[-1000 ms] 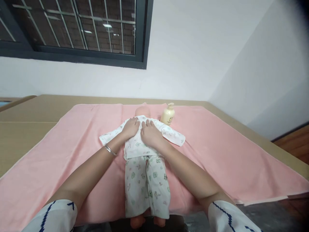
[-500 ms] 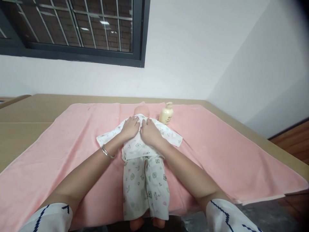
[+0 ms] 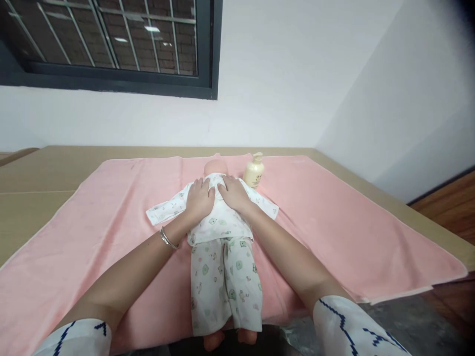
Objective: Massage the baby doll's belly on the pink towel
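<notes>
A baby doll (image 3: 215, 167) in white patterned pajamas lies stretched out on a pink towel (image 3: 148, 291). Its arms spread to both sides and its feet point toward me. My left hand (image 3: 200, 199) lies flat on the left of the upper body, fingers pointing at the head. On the other side, my right hand (image 3: 234, 194) rests open on the upper body by the shoulder. Both hands press on the pajama top (image 3: 215, 228) and grip nothing. The pajama pants (image 3: 226, 287) cover the legs down to the bare feet.
A cream pump bottle (image 3: 254, 172) stands beside the doll's right-hand shoulder in view. The towel covers a wooden table (image 3: 48, 173) against a white wall. A barred window (image 3: 111, 44) is at upper left.
My hands have moved apart, from close together at the middle of the upper body out toward its sides. The fingers now lie flatter. The camera view has shifted slightly.
</notes>
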Available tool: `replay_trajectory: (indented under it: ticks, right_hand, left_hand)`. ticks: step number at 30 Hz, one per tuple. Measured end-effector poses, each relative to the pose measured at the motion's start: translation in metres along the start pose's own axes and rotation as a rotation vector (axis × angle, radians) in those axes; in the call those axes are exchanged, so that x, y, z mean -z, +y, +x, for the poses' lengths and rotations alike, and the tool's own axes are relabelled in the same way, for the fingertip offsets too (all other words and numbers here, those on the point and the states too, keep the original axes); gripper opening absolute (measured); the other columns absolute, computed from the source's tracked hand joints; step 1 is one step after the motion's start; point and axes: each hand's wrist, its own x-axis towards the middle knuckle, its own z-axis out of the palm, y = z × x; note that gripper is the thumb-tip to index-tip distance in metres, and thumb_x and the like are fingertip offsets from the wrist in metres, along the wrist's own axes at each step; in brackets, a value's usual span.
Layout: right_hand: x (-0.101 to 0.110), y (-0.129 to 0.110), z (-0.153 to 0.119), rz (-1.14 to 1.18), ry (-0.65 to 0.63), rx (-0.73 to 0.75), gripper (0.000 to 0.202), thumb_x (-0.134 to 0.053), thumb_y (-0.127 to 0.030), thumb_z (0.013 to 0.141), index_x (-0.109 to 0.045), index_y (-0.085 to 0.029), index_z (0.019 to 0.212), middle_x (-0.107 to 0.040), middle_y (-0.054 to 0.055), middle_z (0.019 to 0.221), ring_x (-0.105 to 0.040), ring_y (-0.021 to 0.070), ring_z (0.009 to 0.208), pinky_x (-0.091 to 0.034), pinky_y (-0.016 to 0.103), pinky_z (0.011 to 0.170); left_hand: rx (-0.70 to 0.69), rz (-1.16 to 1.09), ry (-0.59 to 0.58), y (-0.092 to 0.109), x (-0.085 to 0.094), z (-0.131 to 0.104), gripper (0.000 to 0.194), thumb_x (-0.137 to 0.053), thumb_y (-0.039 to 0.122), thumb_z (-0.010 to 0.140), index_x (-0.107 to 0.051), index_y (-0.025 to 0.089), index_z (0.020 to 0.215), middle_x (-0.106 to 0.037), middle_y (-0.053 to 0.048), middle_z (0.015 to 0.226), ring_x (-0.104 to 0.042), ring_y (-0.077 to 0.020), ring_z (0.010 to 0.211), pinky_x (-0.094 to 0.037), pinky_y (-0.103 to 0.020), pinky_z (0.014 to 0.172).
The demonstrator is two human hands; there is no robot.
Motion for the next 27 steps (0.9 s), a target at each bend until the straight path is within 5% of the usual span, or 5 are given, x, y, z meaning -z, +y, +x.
replay_trajectory:
  ticks: [7,12,15,23,27]
  right_hand:
    - [0.012,-0.021,-0.016,-0.161,0.038,-0.054,0.044,-0.030,-0.032,0.102,-0.059,-0.007,0.124,-0.061,0.022,0.129,-0.052,0.0303,0.125,-0.036,0.042,0.107]
    - [0.018,-0.038,-0.031,-0.179,-0.073,0.058,0.045,-0.028,-0.027,0.102,-0.045,-0.008,0.139,-0.048,0.022,0.145,-0.042,0.0297,0.136,-0.033,0.044,0.110]
    - [0.020,-0.044,-0.037,-0.220,-0.113,0.117,0.045,-0.032,-0.026,0.101,-0.047,-0.005,0.139,-0.050,0.024,0.142,-0.043,0.0328,0.134,-0.033,0.046,0.110]
    - [0.015,0.000,0.000,-0.028,-0.121,0.037,0.055,-0.023,-0.037,0.105,-0.039,-0.007,0.147,-0.038,0.018,0.155,-0.032,0.0269,0.146,-0.025,0.041,0.118]
    - [0.016,-0.015,-0.011,-0.133,-0.107,0.037,0.052,-0.025,-0.030,0.103,-0.042,-0.002,0.143,-0.044,0.023,0.149,-0.036,0.0304,0.143,-0.027,0.043,0.117]
  left_hand:
    - [-0.096,0.041,0.046,0.023,0.013,-0.013,0.043,-0.033,0.016,0.094,-0.058,0.004,0.127,-0.062,-0.021,0.131,-0.051,-0.0309,0.132,-0.034,-0.047,0.116]
    - [0.017,-0.098,-0.119,-0.001,0.014,0.008,0.050,-0.034,0.030,0.097,-0.049,0.008,0.139,-0.049,-0.020,0.148,-0.043,-0.0318,0.139,-0.034,-0.048,0.114]
    - [0.084,-0.147,-0.205,-0.015,0.018,0.020,0.049,-0.033,0.038,0.098,-0.053,0.011,0.134,-0.058,-0.018,0.139,-0.051,-0.0296,0.132,-0.039,-0.043,0.110]
    - [0.011,0.096,-0.184,0.029,0.032,-0.015,0.052,-0.034,0.032,0.097,-0.045,0.007,0.141,-0.050,-0.024,0.145,-0.047,-0.0371,0.134,-0.040,-0.049,0.108]
    - [-0.048,0.066,-0.181,0.022,0.030,-0.006,0.050,-0.031,0.025,0.096,-0.047,0.002,0.138,-0.049,-0.025,0.146,-0.042,-0.0338,0.139,-0.032,-0.048,0.116]
